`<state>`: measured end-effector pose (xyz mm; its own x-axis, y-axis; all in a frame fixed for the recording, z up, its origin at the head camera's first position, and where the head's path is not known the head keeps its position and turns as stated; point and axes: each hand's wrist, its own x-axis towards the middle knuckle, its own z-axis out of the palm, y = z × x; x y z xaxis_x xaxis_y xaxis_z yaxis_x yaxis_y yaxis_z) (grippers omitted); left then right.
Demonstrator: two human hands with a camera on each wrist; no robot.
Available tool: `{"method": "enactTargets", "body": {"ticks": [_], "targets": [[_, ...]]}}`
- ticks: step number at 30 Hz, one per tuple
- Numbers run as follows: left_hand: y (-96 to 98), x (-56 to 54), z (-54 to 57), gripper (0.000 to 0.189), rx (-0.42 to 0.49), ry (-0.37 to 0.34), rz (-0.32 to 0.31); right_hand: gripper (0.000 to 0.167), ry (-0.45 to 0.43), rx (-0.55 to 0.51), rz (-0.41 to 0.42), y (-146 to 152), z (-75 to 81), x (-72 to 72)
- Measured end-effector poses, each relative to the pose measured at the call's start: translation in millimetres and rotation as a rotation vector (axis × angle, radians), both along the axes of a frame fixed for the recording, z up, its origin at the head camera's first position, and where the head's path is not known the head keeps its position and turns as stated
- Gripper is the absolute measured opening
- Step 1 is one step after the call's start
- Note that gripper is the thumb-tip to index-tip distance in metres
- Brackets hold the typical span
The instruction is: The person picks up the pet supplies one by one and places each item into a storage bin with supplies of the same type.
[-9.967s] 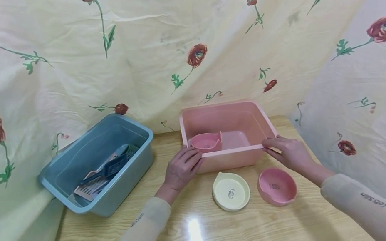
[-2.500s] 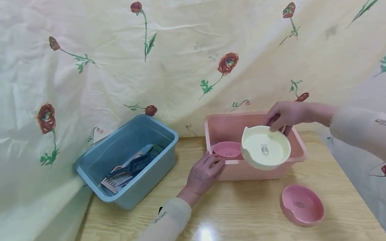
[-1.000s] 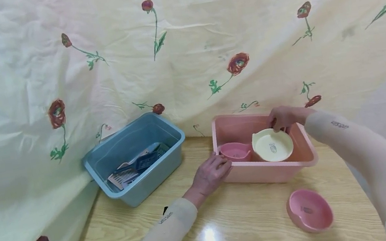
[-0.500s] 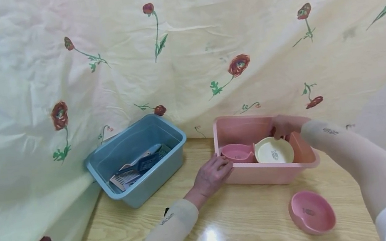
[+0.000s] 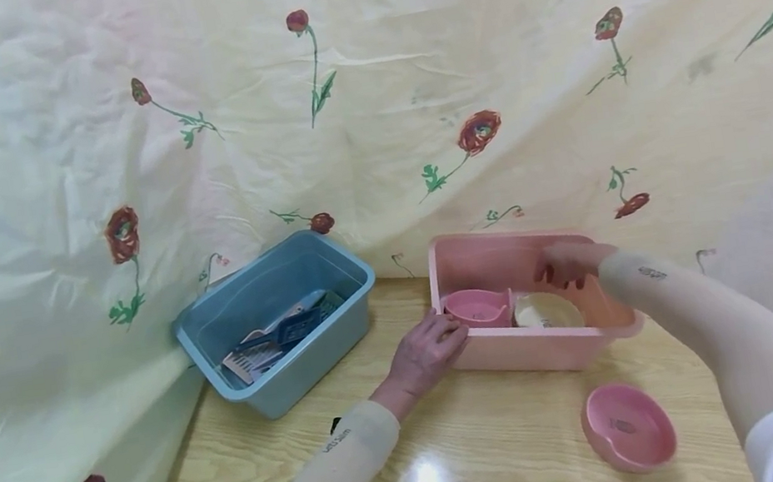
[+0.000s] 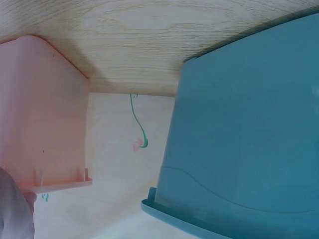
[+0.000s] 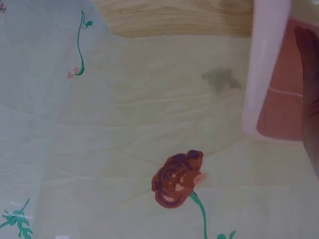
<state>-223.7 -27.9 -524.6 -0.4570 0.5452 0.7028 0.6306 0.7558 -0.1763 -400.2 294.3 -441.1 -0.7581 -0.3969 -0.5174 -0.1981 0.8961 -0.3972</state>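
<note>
My left hand [image 5: 422,357] grips the front left rim of a pink plastic tub [image 5: 525,350], its fingers curled over the edge. Inside, at the left, sits a pink bowl [image 5: 476,307] with a pointed ear on its rim. Beside it, a cream bowl [image 5: 557,311] lies in the tub, partly hidden by the front wall. Above and behind the cream bowl hangs my right hand [image 5: 568,261], fingers loose and apart from it. A second pink bowl [image 5: 628,426] stands on the table in front of the tub. The right wrist view catches only an edge of the right hand [image 7: 311,89].
To the left stands a blue tub [image 5: 302,381], angled, holding a dark blue slotted scoop [image 5: 297,327] and other flat pieces. A flowered cloth [image 5: 367,67] hangs close behind both tubs. The wooden table [image 5: 496,451] reflects a bright light strip.
The right hand picked the cream bowl up from the table, lowered it into the pink tub beside the pink bowl, and let it go. The left hand stayed on the rim.
</note>
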Motion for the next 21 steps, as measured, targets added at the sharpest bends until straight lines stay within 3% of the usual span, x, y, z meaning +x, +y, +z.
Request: {"method": "enactTargets", "body": {"ticks": [5, 7, 9, 12, 14, 16, 21], "targets": [[0.2, -0.2, -1.2, 0.019, 0.016, 0.004, -0.01, 0.039, 0.029, 0.043, 0.02, -3, 15.9, 3.1], [0.2, -0.8, -1.5, 0.02, 0.023, 0.01, -0.025, 0.04, 0.018, 0.011, -0.067, -3, 22.6, 7.0], [0.4, -2.3, -2.5, 0.019, 0.025, 0.025, -0.038, 0.041, 0.006, 0.025, -0.058, -2, 29.2, 9.8], [-0.1, -4.7, -3.7, 0.017, 0.028, 0.051, -0.055, 0.041, -0.012, 0.043, 0.022, -2, 42.9, 14.5], [-0.3, -6.3, -4.4, 0.015, 0.029, 0.065, -0.061, 0.043, -0.01, 0.075, 0.138, -2, 53.5, 17.5], [-0.5, -7.1, -4.5, 0.015, 0.03, 0.069, -0.069, 0.044, -0.001, 0.074, 0.196, -2, 65.0, 23.5], [-1.5, -7.0, -2.4, 0.017, 0.029, 0.051, -0.081, 0.051, 0.012, 0.013, 0.243, 6, 96.8, 47.0]]}}
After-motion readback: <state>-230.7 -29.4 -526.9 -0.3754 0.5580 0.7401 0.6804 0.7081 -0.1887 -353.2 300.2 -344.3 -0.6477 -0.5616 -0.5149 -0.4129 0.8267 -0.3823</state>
